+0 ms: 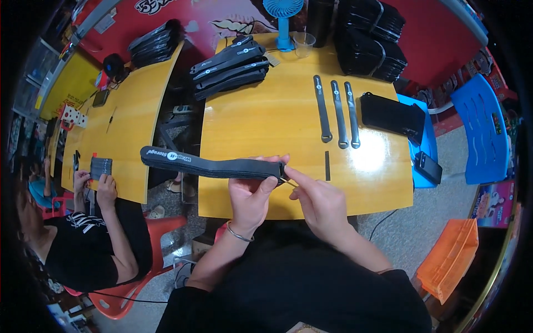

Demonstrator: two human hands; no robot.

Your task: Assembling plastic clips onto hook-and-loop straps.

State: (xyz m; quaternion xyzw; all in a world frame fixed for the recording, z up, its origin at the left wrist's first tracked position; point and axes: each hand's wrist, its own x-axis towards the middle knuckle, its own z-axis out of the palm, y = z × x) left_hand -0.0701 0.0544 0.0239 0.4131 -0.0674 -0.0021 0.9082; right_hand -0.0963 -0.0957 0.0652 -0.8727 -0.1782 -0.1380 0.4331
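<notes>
While the left hand (249,201) clasps straps (214,167) extending leftward, the half-closed right hand (323,203) holds a band (288,182) at their right end.

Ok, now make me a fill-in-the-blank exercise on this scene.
1. The left hand grips the strap stack nearer its ____ end (left or right).
2. On the table, ____ long gray straps lie left of the black pouch.
3. The fan beside the clear cup is colored ____.
4. The basket at lower right is colored ____.

Missing words: right; three; blue; orange.
</notes>
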